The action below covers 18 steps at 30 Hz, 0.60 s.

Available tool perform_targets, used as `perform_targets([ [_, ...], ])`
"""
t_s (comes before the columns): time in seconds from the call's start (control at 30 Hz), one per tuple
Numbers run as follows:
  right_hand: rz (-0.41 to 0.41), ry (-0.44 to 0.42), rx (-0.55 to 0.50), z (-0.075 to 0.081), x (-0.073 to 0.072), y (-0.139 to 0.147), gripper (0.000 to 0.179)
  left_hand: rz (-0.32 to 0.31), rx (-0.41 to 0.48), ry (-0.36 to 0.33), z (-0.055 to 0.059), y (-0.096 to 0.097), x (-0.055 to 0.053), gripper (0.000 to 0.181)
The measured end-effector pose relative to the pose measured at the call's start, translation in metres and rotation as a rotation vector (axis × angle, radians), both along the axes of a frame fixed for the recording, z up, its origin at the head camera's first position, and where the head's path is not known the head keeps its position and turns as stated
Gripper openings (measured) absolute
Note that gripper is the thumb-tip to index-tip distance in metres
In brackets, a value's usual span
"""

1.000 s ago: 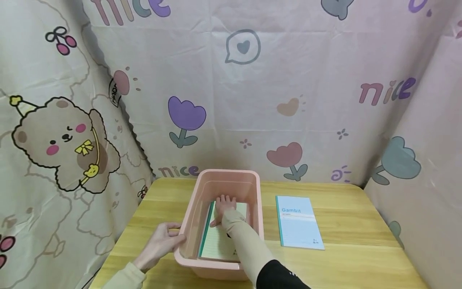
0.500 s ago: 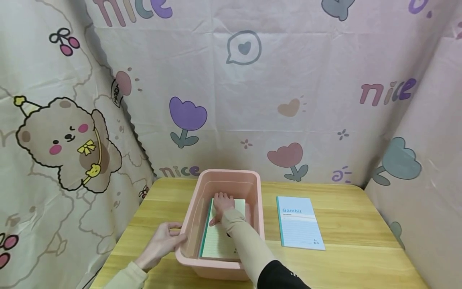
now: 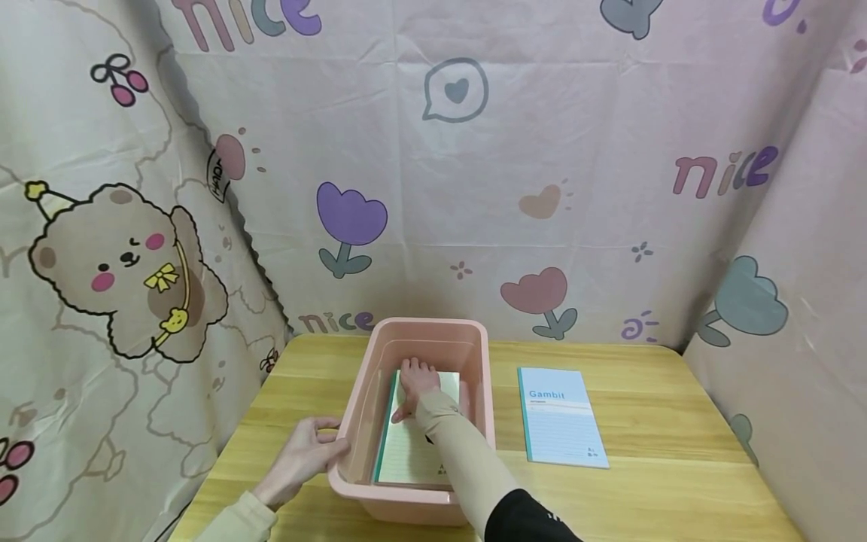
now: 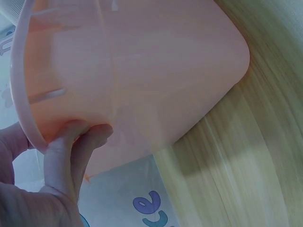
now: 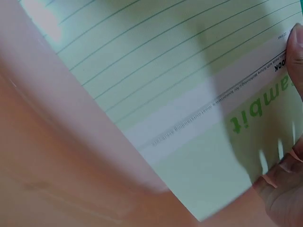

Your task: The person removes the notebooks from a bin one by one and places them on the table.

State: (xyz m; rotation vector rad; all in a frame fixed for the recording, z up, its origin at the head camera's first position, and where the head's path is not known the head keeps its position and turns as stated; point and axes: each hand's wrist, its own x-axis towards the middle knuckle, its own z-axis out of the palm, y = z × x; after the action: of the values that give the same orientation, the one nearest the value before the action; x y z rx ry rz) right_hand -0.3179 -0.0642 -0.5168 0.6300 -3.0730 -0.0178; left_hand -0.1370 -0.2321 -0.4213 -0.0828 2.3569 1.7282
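Note:
A pink plastic bin (image 3: 389, 493) stands on the wooden table. My left hand (image 3: 305, 455) grips its left rim; in the left wrist view, fingers (image 4: 87, 142) press the outer wall while the thumb reaches over the rim. Inside the bin is a pale green lined notebook (image 3: 409, 459) with a green spine. My right hand (image 3: 418, 384) holds its far end. In the right wrist view the thumb (image 5: 296, 52) lies on the cover near the spine and the other fingers meet the far edge. What lies beneath the notebook is hidden.
To the right of the bin, a light blue notebook (image 3: 564, 421) marked "Gambit" lies flat on the table (image 3: 667, 436). Printed cloth (image 3: 433, 173) hangs behind the table and at both sides.
The green notebook has slid slightly toward the bin's far end and a little left, along with my right hand. My left hand keeps its place on the rim.

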Motion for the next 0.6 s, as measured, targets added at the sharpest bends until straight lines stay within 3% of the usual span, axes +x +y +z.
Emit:
perform_targets([
  [0.3, 0.056, -0.005, 0.021, 0.0019, -0.0013, 0.0037, 0.096, -0.013, 0.019, -0.003, -0.0004, -0.0012, 0.0003, 0.056],
  [0.6, -0.010, -0.060, -0.059, -0.0020, -0.0055, 0.0040, 0.099, -0.010, 0.012, -0.008, 0.0009, -0.0010, 0.0010, 0.058],
])
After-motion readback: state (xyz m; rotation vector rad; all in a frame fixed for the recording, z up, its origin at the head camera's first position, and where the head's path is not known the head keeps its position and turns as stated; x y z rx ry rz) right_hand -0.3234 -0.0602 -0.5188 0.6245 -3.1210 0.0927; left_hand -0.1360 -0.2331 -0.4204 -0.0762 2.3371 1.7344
